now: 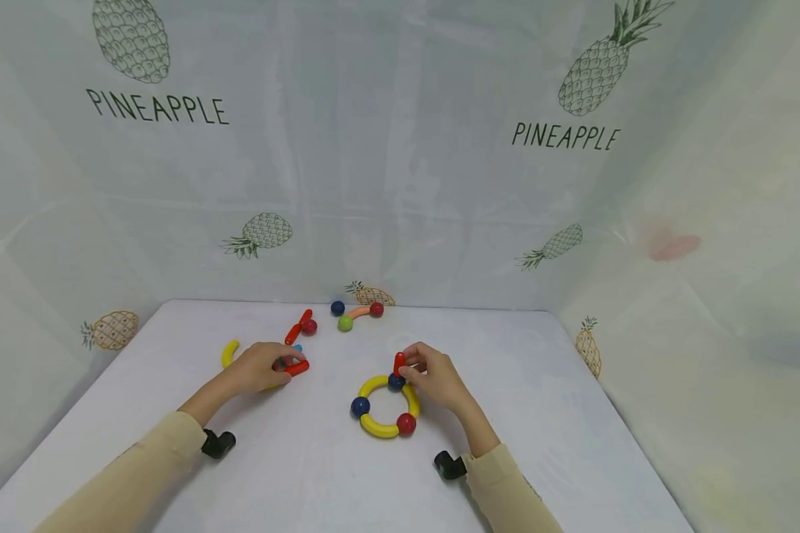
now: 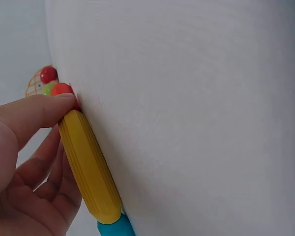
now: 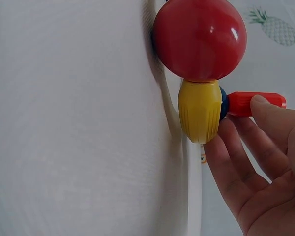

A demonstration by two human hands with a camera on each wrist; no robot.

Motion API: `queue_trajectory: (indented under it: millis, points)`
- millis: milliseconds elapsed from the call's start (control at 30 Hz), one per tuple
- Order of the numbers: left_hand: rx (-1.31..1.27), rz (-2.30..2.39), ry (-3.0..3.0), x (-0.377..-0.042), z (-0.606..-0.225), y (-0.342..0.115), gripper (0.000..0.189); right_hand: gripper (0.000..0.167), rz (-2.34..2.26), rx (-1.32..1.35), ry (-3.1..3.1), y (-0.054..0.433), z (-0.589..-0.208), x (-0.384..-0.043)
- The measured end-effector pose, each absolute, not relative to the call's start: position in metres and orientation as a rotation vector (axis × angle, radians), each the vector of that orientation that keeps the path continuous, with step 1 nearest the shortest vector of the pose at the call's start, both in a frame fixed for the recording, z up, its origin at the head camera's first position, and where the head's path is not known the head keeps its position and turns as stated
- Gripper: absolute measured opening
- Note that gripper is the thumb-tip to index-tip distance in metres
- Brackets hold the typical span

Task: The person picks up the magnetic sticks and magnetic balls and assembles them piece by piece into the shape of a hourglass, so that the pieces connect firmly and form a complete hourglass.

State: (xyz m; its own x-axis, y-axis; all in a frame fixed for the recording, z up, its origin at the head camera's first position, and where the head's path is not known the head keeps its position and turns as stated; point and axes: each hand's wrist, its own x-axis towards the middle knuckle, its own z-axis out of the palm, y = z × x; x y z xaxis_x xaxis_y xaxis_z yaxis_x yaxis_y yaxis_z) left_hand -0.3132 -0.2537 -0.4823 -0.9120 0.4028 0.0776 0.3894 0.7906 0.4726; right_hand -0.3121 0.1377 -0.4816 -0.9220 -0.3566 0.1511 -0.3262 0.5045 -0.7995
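Atop blue ball [image 1: 396, 383] in ring [image 1: 376, 428], right fingers [image 3: 263, 145] pinch upright red stick [image 1: 399, 363]; left fingers [image 2: 43, 153] pinch red rod [image 1: 297, 369].

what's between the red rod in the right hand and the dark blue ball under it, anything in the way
Nothing visible: the right hand pinches the red rod upright, and its lower end meets the dark blue ball with no other piece between.
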Motion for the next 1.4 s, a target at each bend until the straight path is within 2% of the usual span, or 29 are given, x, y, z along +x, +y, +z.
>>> queue_trajectory:
  millis: [433,633,867,1067,1400]
  points:
    - [0.585,0.749,3.025,-0.313,-0.473,-0.251,0.032,0.019,-1.421,-0.616,2.697,0.134,-0.481,-0.314]
    - [0.562,0.882,3.046,-0.307,-0.463,-0.241,0.042,0.021,-1.417,-0.638,2.691,0.132,-0.481,-0.314]
    - [0.548,1.146,2.971,-0.286,-0.44,-0.213,0.05,0.022,-1.405,-0.639,2.685,0.131,-0.479,-0.313]
    - [0.415,1.334,2.876,-0.268,-0.44,-0.192,0.045,0.022,-1.37,-0.638,2.674,0.133,-0.476,-0.311]
    - [0.375,1.45,2.784,-0.251,-0.447,-0.16,0.034,0.022,-1.387,-0.63,2.697,0.144,-0.481,-0.301]
